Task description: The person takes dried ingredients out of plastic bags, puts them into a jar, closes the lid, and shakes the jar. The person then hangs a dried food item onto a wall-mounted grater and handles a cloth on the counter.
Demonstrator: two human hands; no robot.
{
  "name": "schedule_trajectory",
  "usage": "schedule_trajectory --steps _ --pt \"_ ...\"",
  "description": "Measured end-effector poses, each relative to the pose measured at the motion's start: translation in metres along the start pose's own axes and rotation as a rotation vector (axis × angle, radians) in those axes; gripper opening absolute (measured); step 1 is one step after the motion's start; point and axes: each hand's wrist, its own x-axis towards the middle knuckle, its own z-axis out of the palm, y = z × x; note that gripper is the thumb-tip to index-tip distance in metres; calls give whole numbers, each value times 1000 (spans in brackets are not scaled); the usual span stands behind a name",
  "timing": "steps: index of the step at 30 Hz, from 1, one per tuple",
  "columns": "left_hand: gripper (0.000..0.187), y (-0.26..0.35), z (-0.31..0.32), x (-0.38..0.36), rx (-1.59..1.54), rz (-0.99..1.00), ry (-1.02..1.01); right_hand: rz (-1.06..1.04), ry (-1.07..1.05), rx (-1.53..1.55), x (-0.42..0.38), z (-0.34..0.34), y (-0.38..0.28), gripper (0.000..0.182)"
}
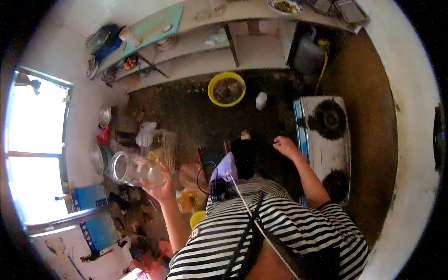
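A large clear glass jar (137, 169) lies tilted on its side in the air, its round mouth towards the window. The fingers of my left hand (160, 183) wrap round the jar's base end. I see nothing inside it, though the glass is blurred. My right hand (285, 146) hangs at the other side of my body, close to the two-burner gas stove (321, 151). Its fingers are curled together, and no object shows in them.
On the dark floor ahead stand a yellow basin (215, 100) and a small white object (261, 100). A counter (200, 14) with shelves runs along the far wall. A gas cylinder (309, 53) is at the right. Clutter lies at left below the bright window (35, 121).
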Motion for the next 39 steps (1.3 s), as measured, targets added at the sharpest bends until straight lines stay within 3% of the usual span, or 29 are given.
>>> schedule_trajectory --steps 2,3,5,6,8,11,14,18,21,24,25,30,32,35,39 --pt "67 2 -3 10 43 10 75 -104 -13 104 15 13 -29 50" --pt "66 -13 13 -12 86 -3 196 -92 7 228 -62 -6 -54 55" --pt "65 -32 -7 34 239 81 184 -320 27 393 -41 -39 -129 71" --pt "63 -38 18 52 237 -33 181 -483 62 400 -41 -52 -185 76" --pt "63 -57 10 85 269 -230 36 -712 28 485 -46 -69 -236 89" --pt "60 -118 37 129 346 -375 -16 -835 74 518 -47 -101 -280 100" --pt "55 -178 81 164 641 -493 56 -822 292 181 -53 -163 -307 113" --pt "62 -208 68 232 640 -724 64 -765 362 789 10 -178 -297 107" --pt "67 -227 83 279 471 -872 63 -830 377 897 51 -225 -309 103" --pt "62 -213 51 310 696 -724 -48 -766 329 973 85 -254 -327 101" --pt "57 -207 70 316 716 -649 -5 -752 311 975 100 -262 -333 101" --pt "54 -145 101 345 836 -248 176 -742 604 670 167 -284 -347 98" --pt "53 -111 91 368 834 -224 196 -691 774 378 205 -293 -345 95" --pt "49 -68 99 383 872 -137 248 -629 862 164 249 -284 -357 95" --pt "45 -3 75 451 787 -170 303 -616 957 132 311 -271 -392 97"
